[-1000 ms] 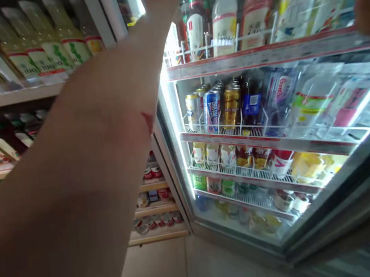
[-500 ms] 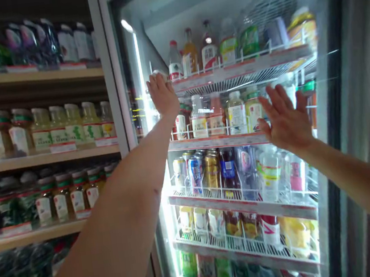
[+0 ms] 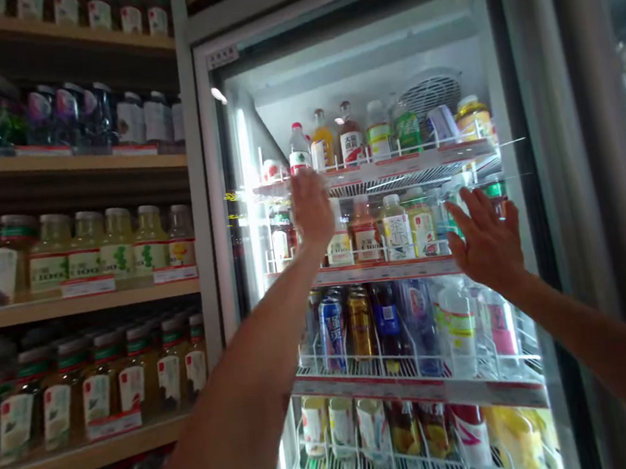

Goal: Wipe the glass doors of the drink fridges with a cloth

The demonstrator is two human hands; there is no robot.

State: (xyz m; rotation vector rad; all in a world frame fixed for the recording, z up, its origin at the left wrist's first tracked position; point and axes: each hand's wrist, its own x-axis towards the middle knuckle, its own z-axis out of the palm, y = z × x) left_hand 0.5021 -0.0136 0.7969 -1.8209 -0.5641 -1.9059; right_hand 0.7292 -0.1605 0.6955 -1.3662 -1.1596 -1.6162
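Both my arms reach up in front of a lit drinks fridge [image 3: 362, 171] with several wire shelves. My left hand [image 3: 313, 208] is raised flat before the upper shelves, blurred, with nothing visible in it. Just above it stands a red-capped bottle [image 3: 299, 149]. To the right, my right hand [image 3: 488, 239] has its fingers spread and holds nothing. It overlaps the right end of the second shelf, beside a bottle with a green and white label [image 3: 423, 228]. Whether either hand touches the fridge glass cannot be made out.
On the left, wooden shelves [image 3: 71, 306] carry rows of bottled drinks [image 3: 118, 239]. Lower in the fridge are blue cans [image 3: 333, 331], gold cans [image 3: 360, 324] and more bottles. A metal frame [image 3: 582, 156] borders the fridge on the right.
The view has shifted so the fridge top and more side shelving show. My left hand has moved right and lower against the shelves, closer to my right hand, which stays spread.
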